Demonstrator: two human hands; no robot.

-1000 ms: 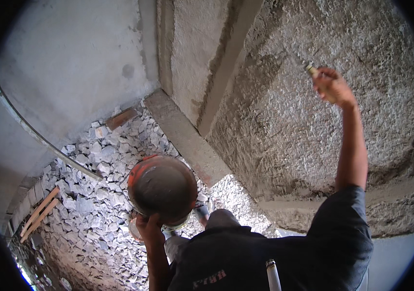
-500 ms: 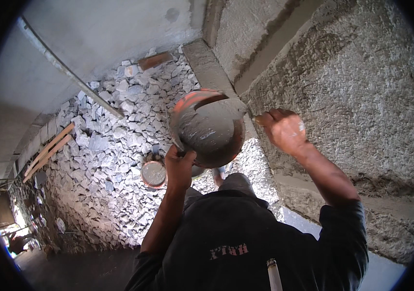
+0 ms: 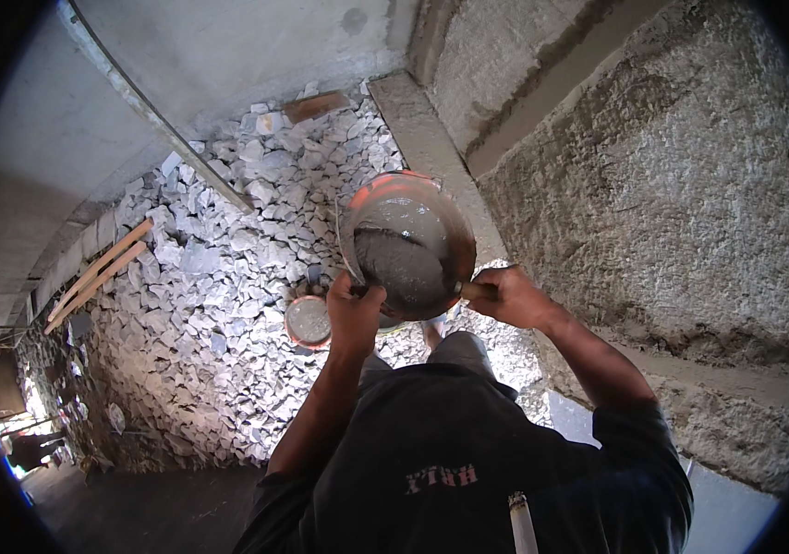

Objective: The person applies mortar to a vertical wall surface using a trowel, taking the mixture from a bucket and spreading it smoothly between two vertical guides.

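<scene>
My left hand (image 3: 356,309) is closed on the near left rim of a round bucket (image 3: 462,212), dark with orange patches near its far edge. Wet grey mortar (image 3: 404,214) lies inside it. My right hand (image 3: 513,297) grips the wooden handle (image 3: 479,291) of a trowel at the bucket's near right side. The trowel's blade reaches into the bucket and is hard to tell from the dark mortar around it.
Rough plastered wall (image 3: 653,203) rises at the right, with a concrete ledge (image 3: 422,129) along its foot. Broken stones (image 3: 210,314) cover the floor. A second mortar container (image 3: 308,321), wooden strips (image 3: 99,272) and a long pole (image 3: 154,111) are leftward. A cigarette (image 3: 522,524) shows at the lower edge.
My right hand has come down and left, from beside the wall to the bucket's near right rim. The trowel blade has gone from over the bucket's far side down into the mortar.
</scene>
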